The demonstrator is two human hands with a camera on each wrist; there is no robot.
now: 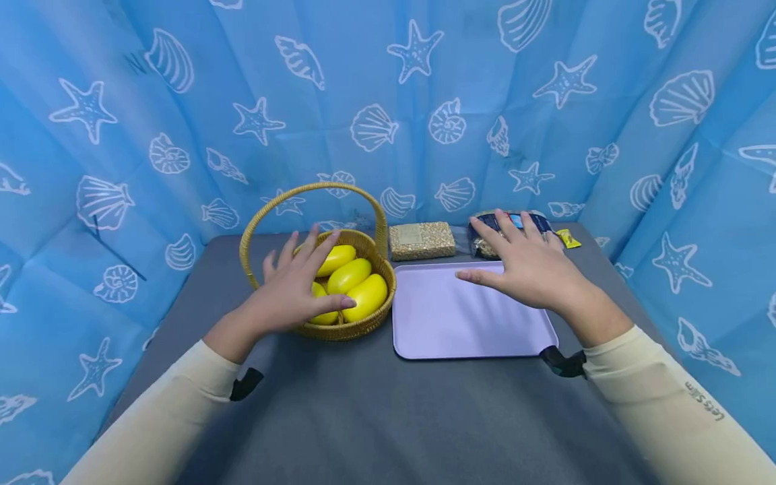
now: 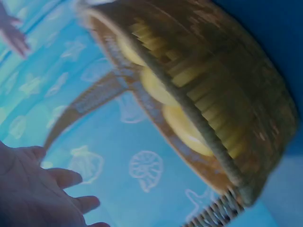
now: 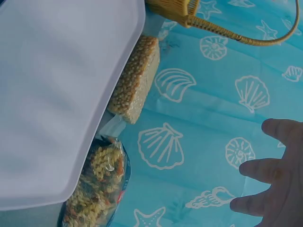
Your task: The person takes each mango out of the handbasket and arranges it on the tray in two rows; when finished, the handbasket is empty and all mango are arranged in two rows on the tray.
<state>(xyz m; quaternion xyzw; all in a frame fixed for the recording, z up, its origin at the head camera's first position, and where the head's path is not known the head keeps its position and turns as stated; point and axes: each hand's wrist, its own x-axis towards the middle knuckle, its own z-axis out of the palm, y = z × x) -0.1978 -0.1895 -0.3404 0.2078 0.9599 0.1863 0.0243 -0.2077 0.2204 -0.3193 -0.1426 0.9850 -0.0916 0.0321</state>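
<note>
My left hand [image 1: 295,286] hovers with spread fingers over the near left side of a wicker basket [image 1: 347,330] and holds nothing. Inside the basket lie several smooth yellow mango-like fruits [image 1: 350,275], partly hidden by the hand in the head view. Above the far right part of a pale purple tray [image 1: 436,323], my right hand [image 1: 533,266] is spread too, with nothing in it. The left wrist view, somewhat blurred, has the left hand [image 2: 38,189] apart from the basket [image 2: 227,94]. In the right wrist view the fingers [image 3: 265,170] are straight and touch nothing.
Behind the tray stands a vacuum-packed block of grain or beans [image 1: 422,241]. To its right lies a bag of spiral pasta [image 3: 102,184], partly behind the right hand in the head view, and a small yellow packet [image 1: 568,238]. A blue shell-patterned curtain [image 1: 388,101] surrounds the grey table [image 1: 388,417].
</note>
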